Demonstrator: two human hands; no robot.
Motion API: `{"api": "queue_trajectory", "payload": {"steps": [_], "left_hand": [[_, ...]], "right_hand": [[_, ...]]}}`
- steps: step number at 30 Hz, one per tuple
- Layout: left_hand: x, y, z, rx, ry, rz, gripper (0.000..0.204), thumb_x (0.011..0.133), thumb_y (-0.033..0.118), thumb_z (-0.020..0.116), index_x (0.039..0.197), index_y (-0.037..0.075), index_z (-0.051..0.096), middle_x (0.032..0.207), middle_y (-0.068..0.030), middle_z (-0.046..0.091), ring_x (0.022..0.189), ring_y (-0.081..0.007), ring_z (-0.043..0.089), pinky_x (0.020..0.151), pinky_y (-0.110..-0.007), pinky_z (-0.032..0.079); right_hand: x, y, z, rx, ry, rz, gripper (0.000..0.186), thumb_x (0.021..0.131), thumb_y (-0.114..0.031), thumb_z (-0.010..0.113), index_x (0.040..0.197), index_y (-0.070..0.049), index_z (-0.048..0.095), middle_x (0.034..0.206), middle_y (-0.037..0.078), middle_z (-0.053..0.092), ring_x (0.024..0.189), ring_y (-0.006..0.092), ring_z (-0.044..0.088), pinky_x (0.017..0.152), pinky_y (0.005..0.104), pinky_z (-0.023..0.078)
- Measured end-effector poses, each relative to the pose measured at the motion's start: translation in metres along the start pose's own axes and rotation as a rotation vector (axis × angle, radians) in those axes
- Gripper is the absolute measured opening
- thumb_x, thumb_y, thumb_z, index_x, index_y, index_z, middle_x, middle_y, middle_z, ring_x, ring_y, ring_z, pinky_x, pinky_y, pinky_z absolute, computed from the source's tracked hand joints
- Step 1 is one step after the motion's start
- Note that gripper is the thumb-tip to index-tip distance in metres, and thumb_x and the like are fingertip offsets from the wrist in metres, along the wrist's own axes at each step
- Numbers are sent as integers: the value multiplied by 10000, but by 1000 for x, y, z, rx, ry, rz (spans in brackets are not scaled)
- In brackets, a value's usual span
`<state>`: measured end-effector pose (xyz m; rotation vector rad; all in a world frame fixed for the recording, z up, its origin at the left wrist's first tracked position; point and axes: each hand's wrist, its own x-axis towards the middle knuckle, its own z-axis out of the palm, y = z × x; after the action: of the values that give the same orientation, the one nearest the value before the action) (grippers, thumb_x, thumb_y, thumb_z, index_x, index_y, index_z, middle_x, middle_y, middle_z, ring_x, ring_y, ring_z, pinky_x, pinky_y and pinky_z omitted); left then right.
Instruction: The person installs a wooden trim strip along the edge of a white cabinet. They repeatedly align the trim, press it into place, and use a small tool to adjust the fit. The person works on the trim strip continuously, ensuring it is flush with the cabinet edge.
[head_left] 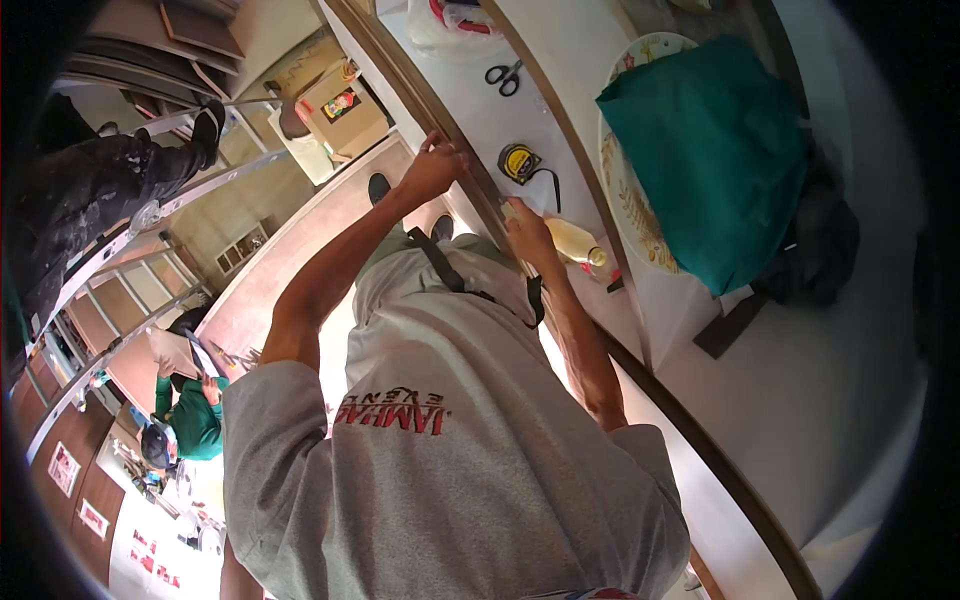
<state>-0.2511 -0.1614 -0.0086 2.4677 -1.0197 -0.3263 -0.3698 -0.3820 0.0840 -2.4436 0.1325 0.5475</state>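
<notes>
My left hand (434, 168) is at the brown edge strip (478, 180) of a white shelf, its fingers drawn together in a pinch. Whatever lies between them is too small to make out. A little nearer and to the right, my right hand (531, 238) is closed at the same strip, with a small pale piece showing at its fingers. On the white surface just beyond are a yellow-and-black tape measure (519, 162) with a dark strap and a bottle of yellowish liquid (574, 243) lying beside my right hand. Black-handled scissors (505, 78) lie farther off.
A green cloth (710, 160) covers part of a patterned oval tray (640, 215) on the right, beside a dark bundle (815, 240). At left, a person in paint-spattered trousers (110, 185) is on a metal ladder (150, 215). Another person in green (195, 420) is lower left. A cardboard box (345, 110) stands farther off.
</notes>
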Motion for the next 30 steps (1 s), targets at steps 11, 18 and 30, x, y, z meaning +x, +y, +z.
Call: {"api": "queue_trajectory", "payload": {"steps": [11, 18, 30], "left_hand": [[-1, -2, -24, 80, 105, -138, 175, 843, 149, 577, 983, 158, 683, 1152, -79, 594, 1204, -252, 497, 1079, -569, 290], [-31, 36, -2, -885, 214, -489, 274, 920, 283, 610, 959, 16, 655, 863, -135, 670, 794, -218, 645, 716, -341, 515], [-23, 87, 1, -1661, 149, -728, 463, 913, 462, 609, 877, 3, 563, 786, -58, 590, 666, -126, 591, 614, -245, 511]], "right_hand": [[26, -33, -3, -176, -101, 58, 368, 916, -145, 489, 1282, -139, 513, 1098, 221, 610, 991, 404, 607, 841, 493, 483], [30, -32, 5, -133, -35, -32, 329, 928, -182, 505, 1252, -145, 541, 1160, 184, 588, 1025, 383, 600, 845, 479, 485], [35, -44, 5, -316, -71, -41, 256, 942, -174, 450, 1132, -42, 559, 1042, 193, 612, 969, 385, 603, 792, 475, 490]]}}
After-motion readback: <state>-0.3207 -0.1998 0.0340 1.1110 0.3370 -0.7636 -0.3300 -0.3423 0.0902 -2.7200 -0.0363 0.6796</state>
